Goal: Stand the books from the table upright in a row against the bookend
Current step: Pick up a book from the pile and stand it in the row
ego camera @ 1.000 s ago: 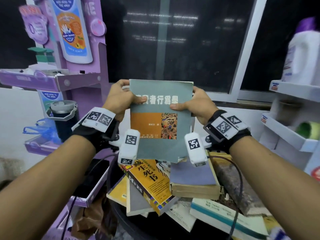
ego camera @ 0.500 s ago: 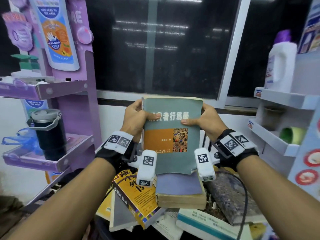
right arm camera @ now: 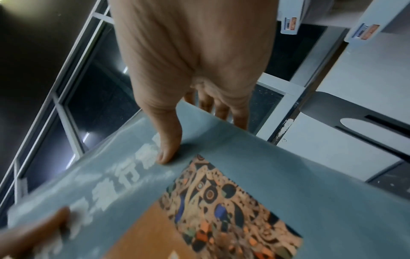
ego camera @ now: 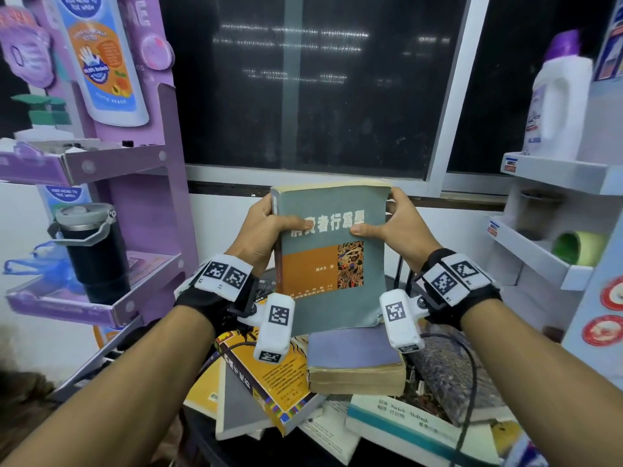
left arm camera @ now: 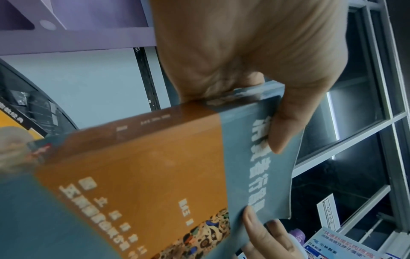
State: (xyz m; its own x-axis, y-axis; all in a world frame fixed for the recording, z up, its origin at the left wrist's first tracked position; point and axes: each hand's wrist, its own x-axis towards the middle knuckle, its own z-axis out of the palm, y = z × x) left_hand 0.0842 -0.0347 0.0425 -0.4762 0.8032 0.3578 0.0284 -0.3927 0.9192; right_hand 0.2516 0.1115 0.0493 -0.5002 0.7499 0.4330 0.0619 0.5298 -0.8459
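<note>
Left hand (ego camera: 261, 227) and right hand (ego camera: 394, 227) each grip a side of an upright grey-green book (ego camera: 332, 257), thumbs on its cover. It is held above a pile of books (ego camera: 354, 382) lying flat.

black wrist straps (ego camera: 215, 298) | white tag blocks (ego camera: 274, 326) | black cables (ego camera: 470, 375)

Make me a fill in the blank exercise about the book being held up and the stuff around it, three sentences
1. The grey-green book is gripped by ____ hands, the left hand and the right hand.
2. Under its title, the cover's large plain block is ____.
3. The black tumbler stands on the ____ shelf.

Missing words: both; orange; purple
</note>
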